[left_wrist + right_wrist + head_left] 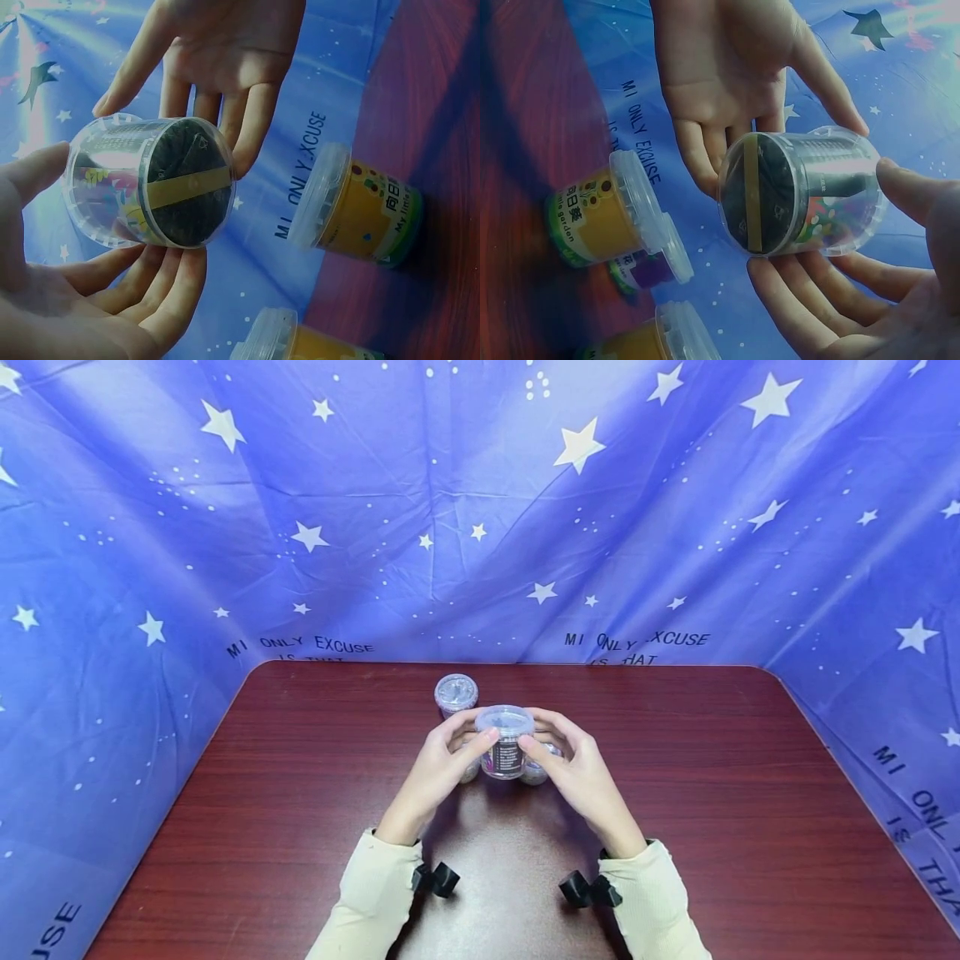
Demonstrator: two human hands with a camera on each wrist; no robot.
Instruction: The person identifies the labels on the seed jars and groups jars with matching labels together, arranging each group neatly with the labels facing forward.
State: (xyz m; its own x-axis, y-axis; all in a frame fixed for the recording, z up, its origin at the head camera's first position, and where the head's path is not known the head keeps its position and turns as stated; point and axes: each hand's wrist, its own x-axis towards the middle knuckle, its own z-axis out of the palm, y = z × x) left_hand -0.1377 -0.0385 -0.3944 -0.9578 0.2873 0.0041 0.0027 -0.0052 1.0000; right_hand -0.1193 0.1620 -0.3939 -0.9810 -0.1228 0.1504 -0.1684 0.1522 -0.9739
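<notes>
A clear plastic cup with a lid (506,758) is held up over the table between both hands. Dark contents and a yellow strip show through its base in both wrist views, and a printed label wraps its side. My left hand (442,756) grips the cup from the left, thumb toward me and fingers behind and under it. From the opposite side my right hand (576,756) grips it the same way. Behind the hands stand a lidded cup with a yellow label (367,206), another yellow-labelled cup (634,341) and a purple-labelled cup (645,271).
The dark red wooden table (300,827) has its far edge against a blue curtain (480,485) with white stars. One lidded cup (456,692) stands farther back, left of centre. Black wrist-camera mounts (435,878) sit at both cuffs.
</notes>
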